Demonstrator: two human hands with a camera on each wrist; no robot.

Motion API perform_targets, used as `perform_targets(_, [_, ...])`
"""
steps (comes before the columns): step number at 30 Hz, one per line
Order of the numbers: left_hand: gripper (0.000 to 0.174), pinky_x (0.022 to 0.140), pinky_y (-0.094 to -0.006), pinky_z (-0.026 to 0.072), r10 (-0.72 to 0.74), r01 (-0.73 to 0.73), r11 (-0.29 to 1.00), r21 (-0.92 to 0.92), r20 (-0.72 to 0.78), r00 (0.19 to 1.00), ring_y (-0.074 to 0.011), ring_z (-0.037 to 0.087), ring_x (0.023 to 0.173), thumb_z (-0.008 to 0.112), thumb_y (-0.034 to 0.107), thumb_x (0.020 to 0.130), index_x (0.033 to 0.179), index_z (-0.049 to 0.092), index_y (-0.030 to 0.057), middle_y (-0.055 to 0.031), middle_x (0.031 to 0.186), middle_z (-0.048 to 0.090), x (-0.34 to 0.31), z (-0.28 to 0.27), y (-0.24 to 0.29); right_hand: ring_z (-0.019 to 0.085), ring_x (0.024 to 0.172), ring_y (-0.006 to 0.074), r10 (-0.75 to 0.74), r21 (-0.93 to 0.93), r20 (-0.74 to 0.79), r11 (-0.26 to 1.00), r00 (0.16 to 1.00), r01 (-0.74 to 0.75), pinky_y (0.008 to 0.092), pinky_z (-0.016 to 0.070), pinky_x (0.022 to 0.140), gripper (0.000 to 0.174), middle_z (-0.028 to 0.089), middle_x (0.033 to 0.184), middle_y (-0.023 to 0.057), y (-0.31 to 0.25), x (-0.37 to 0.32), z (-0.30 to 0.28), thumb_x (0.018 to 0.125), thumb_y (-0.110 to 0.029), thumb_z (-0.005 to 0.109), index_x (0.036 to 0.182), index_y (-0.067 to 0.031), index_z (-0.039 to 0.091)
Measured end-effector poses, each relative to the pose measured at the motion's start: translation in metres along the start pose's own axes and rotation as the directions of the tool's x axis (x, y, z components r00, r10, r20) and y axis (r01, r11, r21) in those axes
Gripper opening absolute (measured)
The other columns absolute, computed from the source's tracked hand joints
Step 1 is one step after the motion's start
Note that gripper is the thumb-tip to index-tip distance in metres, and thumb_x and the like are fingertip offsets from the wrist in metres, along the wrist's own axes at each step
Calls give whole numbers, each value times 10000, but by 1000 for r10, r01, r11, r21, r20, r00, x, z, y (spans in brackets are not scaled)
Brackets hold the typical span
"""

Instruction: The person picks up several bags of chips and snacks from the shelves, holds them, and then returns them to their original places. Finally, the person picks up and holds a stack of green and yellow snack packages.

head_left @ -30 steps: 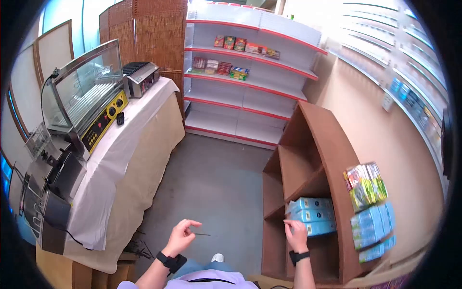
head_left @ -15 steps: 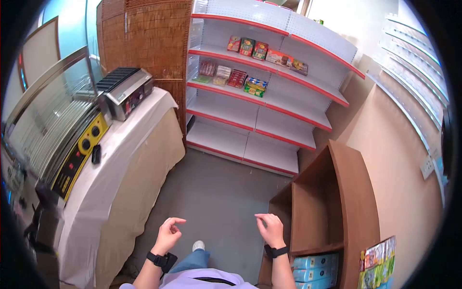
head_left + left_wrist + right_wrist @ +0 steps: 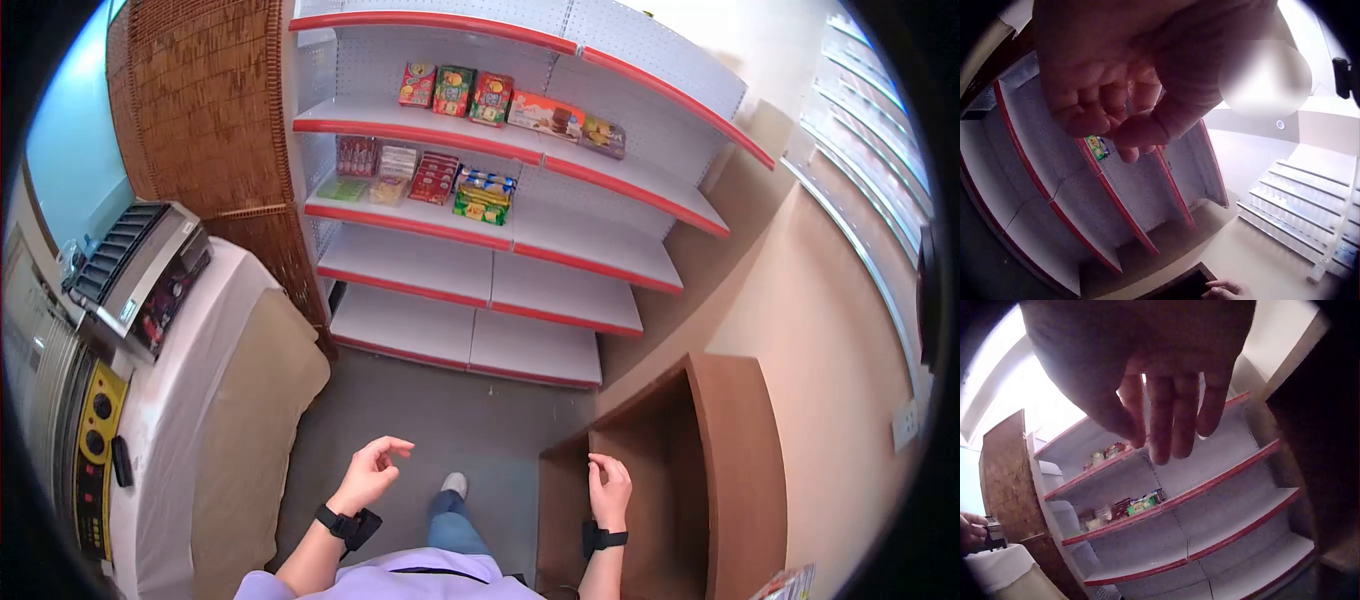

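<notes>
Both hands are empty and held out over the floor at waist height. The left hand (image 3: 368,478) has loosely bent fingers, with the thumb near the fingertips in the left wrist view (image 3: 1116,94). The right hand (image 3: 609,492) is beside the brown cabinet's front edge, its fingers hanging loosely; the right wrist view shows them (image 3: 1160,400) slightly apart. Ahead stands a white shelf unit (image 3: 400,318) with red edges. Its upper shelf holds several boxes, among them a red and green box (image 3: 491,98) and an orange box (image 3: 546,115). Packets, including a green and yellow pack (image 3: 482,205), lie one shelf lower.
A cloth-covered table (image 3: 165,400) with a grill (image 3: 140,275) and a yellow-panelled machine (image 3: 97,430) stands at left. At right is a brown cabinet (image 3: 735,440). A woven screen (image 3: 205,110) adjoins the shelves, and grey floor (image 3: 400,400) lies between table and cabinet.
The view has moved towards the white shelves, which look larger. The blue packs in the cabinet have left the head view. Both hands remain empty.
</notes>
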State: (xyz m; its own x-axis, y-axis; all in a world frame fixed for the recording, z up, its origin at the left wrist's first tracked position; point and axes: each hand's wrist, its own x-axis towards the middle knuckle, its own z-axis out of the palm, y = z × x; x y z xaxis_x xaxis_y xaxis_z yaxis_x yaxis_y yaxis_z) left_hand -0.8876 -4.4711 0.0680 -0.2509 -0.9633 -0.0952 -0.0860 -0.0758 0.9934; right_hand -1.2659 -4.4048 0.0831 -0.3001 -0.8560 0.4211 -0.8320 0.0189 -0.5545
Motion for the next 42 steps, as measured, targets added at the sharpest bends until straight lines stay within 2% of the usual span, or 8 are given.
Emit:
perform_targets(4, [451,571,-177,399,-35,36,999,18,-38,999,-22,435,613,488,-92,688,1074,638,87,16,927,617,80,3,16,609,821,254,21,-4,56,1000,998,-21,349,478,772,112,662,882,74,14,93,37,822,-89,596,909,-78,666])
perform_targets(8, [458,574,-174,394,14,-12,1000,15,-150,989,-24,428,619,476,-101,678,1065,637,82,15,932,630,156,-4,30,613,835,259,-217,18,117,976,969,217,354,471,765,110,658,881,77,10,204,85,821,-106,605,917,-90,656])
perform_targets(16, [458,571,-169,368,-84,62,994,-90,-260,962,-21,417,618,483,-95,675,1071,634,79,14,942,633,255,-45,6,583,911,269,-451,62,437,878,778,474,382,443,773,175,639,931,86,-41,361,211,819,-158,602,981,-99,632])
perform_targets(24, [459,576,-175,369,-54,28,997,-74,-381,923,-27,419,631,477,-106,670,1068,630,65,-2,925,627,361,-114,20,531,1050,342,-547,104,406,824,732,557,427,419,913,308,589,1098,132,-45,475,325,776,-168,641,1072,-89,610])
perform_targets(31, [616,695,-204,435,-133,94,979,-178,-220,966,-65,497,747,557,-47,794,1355,341,90,-48,1057,544,396,-114,15,451,1198,356,-422,37,420,892,803,450,438,363,1003,559,505,1256,187,-45,622,407,724,-226,720,1229,-97,518])
perform_targets(34, [625,722,-216,445,-206,165,973,-163,-283,937,-69,514,780,574,-30,815,1372,319,93,-55,1067,536,400,-101,23,451,1209,358,-420,-33,594,840,686,542,428,358,1016,754,493,1278,202,-58,647,431,661,-310,782,1290,-66,447])
perform_targets(36, [628,740,-217,446,-220,158,964,-214,-307,926,-73,523,797,582,-23,821,1378,318,94,-59,1077,534,398,-89,15,449,1228,343,-149,-70,779,944,609,321,411,350,1032,956,486,1294,207,-71,656,430,584,-382,829,1344,-34,366])
perform_targets(42, [620,712,-228,465,-231,156,964,-214,-397,888,-84,561,792,625,48,816,1366,343,93,-66,1079,562,399,-60,7,438,1256,293,-338,151,837,898,431,412,364,323,1061,1057,478,1313,191,-51,679,445,533,-388,855,1365,-14,320])
